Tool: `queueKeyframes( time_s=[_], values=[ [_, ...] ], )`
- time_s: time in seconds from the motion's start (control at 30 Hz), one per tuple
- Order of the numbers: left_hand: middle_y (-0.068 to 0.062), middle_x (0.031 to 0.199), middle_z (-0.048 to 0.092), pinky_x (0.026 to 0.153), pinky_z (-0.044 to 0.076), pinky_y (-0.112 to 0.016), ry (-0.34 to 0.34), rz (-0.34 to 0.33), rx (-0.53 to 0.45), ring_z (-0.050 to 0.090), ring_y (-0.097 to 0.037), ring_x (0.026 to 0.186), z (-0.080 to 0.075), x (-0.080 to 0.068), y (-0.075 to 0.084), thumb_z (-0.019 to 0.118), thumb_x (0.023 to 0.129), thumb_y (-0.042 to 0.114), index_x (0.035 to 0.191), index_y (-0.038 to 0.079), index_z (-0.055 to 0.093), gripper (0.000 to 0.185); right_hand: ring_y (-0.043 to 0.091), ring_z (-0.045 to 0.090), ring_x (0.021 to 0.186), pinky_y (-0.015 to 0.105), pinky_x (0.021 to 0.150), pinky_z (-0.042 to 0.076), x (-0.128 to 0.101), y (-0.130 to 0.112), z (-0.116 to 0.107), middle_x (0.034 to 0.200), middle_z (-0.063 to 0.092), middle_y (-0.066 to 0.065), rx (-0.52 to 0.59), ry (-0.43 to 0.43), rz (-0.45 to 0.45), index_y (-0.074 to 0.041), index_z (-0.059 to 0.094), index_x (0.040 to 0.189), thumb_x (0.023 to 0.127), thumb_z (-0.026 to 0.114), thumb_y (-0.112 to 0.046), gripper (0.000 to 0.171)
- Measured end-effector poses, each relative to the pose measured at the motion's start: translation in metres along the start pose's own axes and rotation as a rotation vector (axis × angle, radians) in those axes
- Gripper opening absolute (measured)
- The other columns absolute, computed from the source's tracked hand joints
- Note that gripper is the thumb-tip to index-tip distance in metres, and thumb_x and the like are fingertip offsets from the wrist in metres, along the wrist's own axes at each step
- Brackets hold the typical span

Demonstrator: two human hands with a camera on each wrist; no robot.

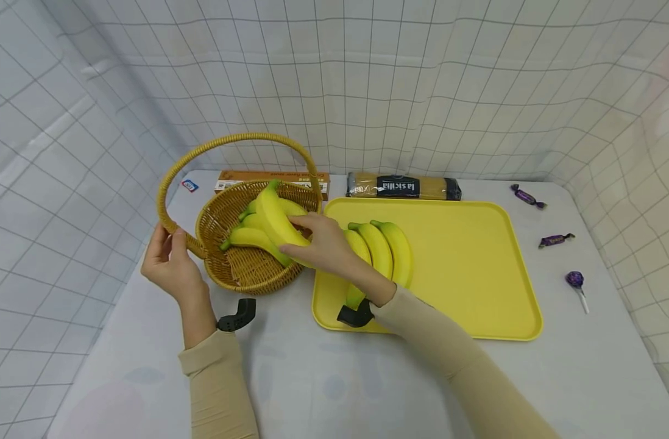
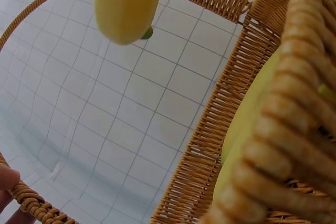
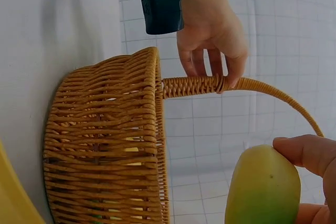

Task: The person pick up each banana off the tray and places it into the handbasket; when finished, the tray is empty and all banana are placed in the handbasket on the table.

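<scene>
the spaghetti packet [image 1: 403,186] lying against the back wall carries a dark label in its middle with white lettering that reads "la sicilia", seen upside down from the head camera. the brown cardboard box [image 1: 272,178] behind the basket has a line of print along its top face, too small and blurred to read. a small blue and white card [image 1: 189,185] to the left of that box shows some marking with a red spot, also not legible. the wrappers of the purple candies [image 1: 527,196] bear nothing that can be made out.
</scene>
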State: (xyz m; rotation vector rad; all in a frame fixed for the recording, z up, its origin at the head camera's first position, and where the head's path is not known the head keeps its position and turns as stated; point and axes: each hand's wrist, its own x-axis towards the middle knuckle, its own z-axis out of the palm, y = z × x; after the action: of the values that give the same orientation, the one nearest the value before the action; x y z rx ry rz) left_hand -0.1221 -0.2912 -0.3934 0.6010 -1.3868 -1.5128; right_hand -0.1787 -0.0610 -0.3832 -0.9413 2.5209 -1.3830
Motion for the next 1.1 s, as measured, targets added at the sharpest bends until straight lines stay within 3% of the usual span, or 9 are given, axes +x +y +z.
queueKeyframes(
  time_s=[0.23, 0.43, 0.63, 0.87, 0.93, 1.1],
  values=[
    [-0.002, 0.101, 0.069, 0.083, 0.048, -0.027, -0.005, 0.009, 0.007, 0.059, -0.014, 0.094, -0.001, 0.0, 0.0, 0.062, 0.091, 0.002, 0.112, 0.012, 0.075, 0.027, 0.012, 0.06, 0.093, 0.017, 0.075, 0.046, 0.026, -0.011, 0.03, 0.122, 0.067, 0.004, -0.095, -0.1, -0.056, -0.01, 0.058, 0.137, 0.088, 0.072, -0.035, 0.057],
    [-0.006, 0.105, 0.07, 0.083, 0.048, -0.026, -0.006, -0.007, -0.009, 0.059, -0.014, 0.094, -0.001, 0.001, 0.0, 0.064, 0.09, 0.002, 0.114, 0.01, 0.074, 0.027, 0.007, 0.058, 0.088, 0.015, 0.066, 0.041, 0.044, -0.015, 0.058, 0.119, 0.068, 0.0, -0.193, -0.133, -0.089, -0.014, 0.06, 0.134, 0.088, 0.071, -0.037, 0.053],
    [-0.005, 0.107, 0.07, 0.084, 0.049, -0.025, -0.011, -0.013, -0.008, 0.06, -0.014, 0.096, -0.001, 0.002, -0.001, 0.064, 0.09, 0.002, 0.115, 0.013, 0.073, 0.029, 0.005, 0.051, 0.07, 0.014, 0.057, 0.035, 0.051, -0.013, 0.076, 0.094, 0.069, -0.003, -0.229, -0.186, -0.08, -0.012, 0.064, 0.13, 0.087, 0.072, -0.036, 0.049],
    [-0.005, 0.106, 0.07, 0.085, 0.048, -0.025, -0.016, -0.008, -0.004, 0.06, -0.014, 0.095, 0.0, 0.001, -0.001, 0.064, 0.09, 0.003, 0.115, 0.012, 0.073, 0.028, 0.006, 0.049, 0.07, 0.016, 0.059, 0.035, 0.052, -0.005, 0.089, 0.079, 0.06, -0.008, -0.29, -0.226, -0.077, -0.015, 0.07, 0.109, 0.087, 0.073, -0.036, 0.03],
    [-0.003, 0.105, 0.07, 0.085, 0.048, -0.025, -0.014, -0.009, 0.002, 0.06, -0.013, 0.095, 0.0, 0.001, -0.001, 0.064, 0.09, 0.003, 0.115, 0.012, 0.073, 0.028, 0.006, 0.049, 0.067, 0.017, 0.058, 0.035, 0.052, -0.004, 0.091, 0.073, 0.057, -0.008, -0.308, -0.236, -0.08, -0.016, 0.07, 0.099, 0.087, 0.073, -0.036, 0.023],
    [0.0, 0.103, 0.07, 0.085, 0.049, -0.024, -0.005, -0.018, 0.004, 0.06, -0.013, 0.095, -0.001, 0.003, -0.001, 0.064, 0.09, 0.002, 0.115, 0.011, 0.073, 0.028, 0.005, 0.045, 0.059, 0.017, 0.053, 0.032, 0.052, -0.002, 0.096, 0.063, 0.049, -0.01, -0.358, -0.256, -0.093, -0.02, 0.069, 0.089, 0.086, 0.074, -0.035, 0.016]
  ],
)
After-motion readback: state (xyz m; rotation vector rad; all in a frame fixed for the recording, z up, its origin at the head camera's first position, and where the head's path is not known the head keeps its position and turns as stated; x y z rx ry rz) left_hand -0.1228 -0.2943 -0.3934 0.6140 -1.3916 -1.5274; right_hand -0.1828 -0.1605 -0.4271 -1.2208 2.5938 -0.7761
